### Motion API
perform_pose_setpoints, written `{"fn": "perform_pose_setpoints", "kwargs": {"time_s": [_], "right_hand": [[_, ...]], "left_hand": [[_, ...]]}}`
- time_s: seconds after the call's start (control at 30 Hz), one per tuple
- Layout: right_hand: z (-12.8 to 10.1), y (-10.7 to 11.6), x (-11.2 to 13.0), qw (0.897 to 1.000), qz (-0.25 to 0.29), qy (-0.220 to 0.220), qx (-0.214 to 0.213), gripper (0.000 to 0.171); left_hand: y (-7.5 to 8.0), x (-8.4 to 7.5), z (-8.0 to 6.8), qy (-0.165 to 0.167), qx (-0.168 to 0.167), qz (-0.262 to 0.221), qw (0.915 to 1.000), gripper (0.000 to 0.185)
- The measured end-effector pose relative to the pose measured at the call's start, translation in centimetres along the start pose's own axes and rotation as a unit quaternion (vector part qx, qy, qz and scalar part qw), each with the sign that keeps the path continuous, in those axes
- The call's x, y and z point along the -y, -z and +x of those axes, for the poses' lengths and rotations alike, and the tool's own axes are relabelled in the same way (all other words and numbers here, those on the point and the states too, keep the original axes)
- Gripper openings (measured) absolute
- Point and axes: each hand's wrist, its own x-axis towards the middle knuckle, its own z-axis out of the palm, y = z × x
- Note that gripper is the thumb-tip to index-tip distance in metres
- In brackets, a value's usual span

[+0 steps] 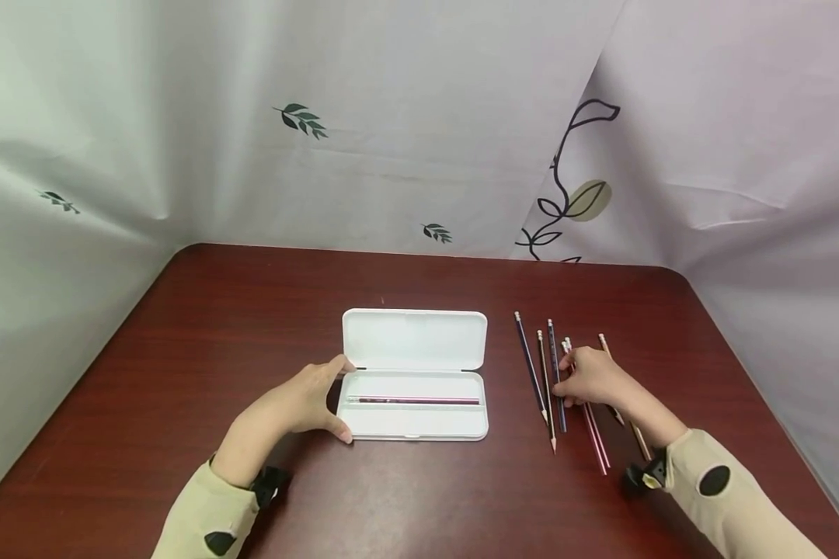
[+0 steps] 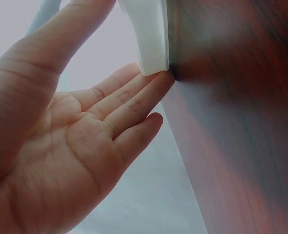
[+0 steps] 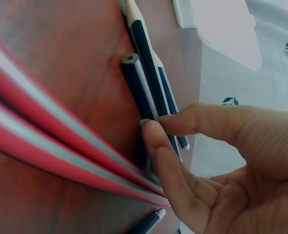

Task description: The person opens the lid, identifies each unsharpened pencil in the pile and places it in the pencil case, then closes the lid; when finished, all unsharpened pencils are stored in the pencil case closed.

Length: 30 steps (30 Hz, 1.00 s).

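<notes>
A white pencil case (image 1: 414, 341) lies open mid-table with one pink pencil (image 1: 416, 401) in its tray. My left hand (image 1: 335, 400) rests against the case's left end, thumb at the near corner. In the left wrist view its fingers (image 2: 134, 105) are straight and touch the case corner (image 2: 151, 39). To the right, several pencils lie on the table. My right hand (image 1: 566, 388) rests on them. The right wrist view shows thumb and index finger (image 3: 158, 127) pinching a dark blue pencil (image 3: 141, 90), which still lies flat. Two pink pencils (image 3: 51, 141) lie beside it.
The dark red table (image 1: 182, 349) has rounded far corners. Pale cloth with leaf prints (image 1: 301, 120) hangs close around three sides. Other loose pencils include a long dark one (image 1: 529, 365), a pink pair (image 1: 597, 439) and a tan one (image 1: 639, 439).
</notes>
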Motion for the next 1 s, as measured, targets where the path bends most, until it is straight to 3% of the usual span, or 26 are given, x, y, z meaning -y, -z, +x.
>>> {"fn": "perform_pose_setpoints", "kwargs": {"time_s": [0.23,0.43,0.53,0.63,0.73,0.87,1.0], "right_hand": [[1.1,-0.1,0.4,1.0,0.016,-0.006,0.017,0.027],[0.5,-0.5,0.5,0.999,0.043,-0.007,0.02,0.028],[-0.1,-0.5,0.9,0.999,0.027,0.015,-0.007,0.032],[-0.5,-0.4,1.7,0.996,0.019,0.071,-0.048,0.031],[-0.6,-0.6,2.7,0.984,0.037,0.153,-0.085,0.031],[-0.4,-1.3,3.9,0.952,0.064,0.271,-0.122,0.034],[0.2,-2.4,5.3,0.929,0.084,0.343,-0.112,0.031]], "left_hand": [[0.0,0.1,-0.1,0.0,-0.003,0.0,1.0,0.083],[0.0,0.1,0.0,0.0,-0.001,0.0,1.0,0.084],[0.1,0.0,0.0,-0.002,-0.001,0.001,1.0,0.084],[0.3,-0.1,-0.1,-0.005,-0.006,0.004,1.0,0.083],[0.4,-0.1,-0.2,-0.008,-0.01,0.007,0.9999,0.083],[0.3,-0.3,-0.2,-0.005,-0.003,0.005,1.0,0.083],[0.2,-0.3,-0.1,0.002,0.001,0.003,1.0,0.084]]}}
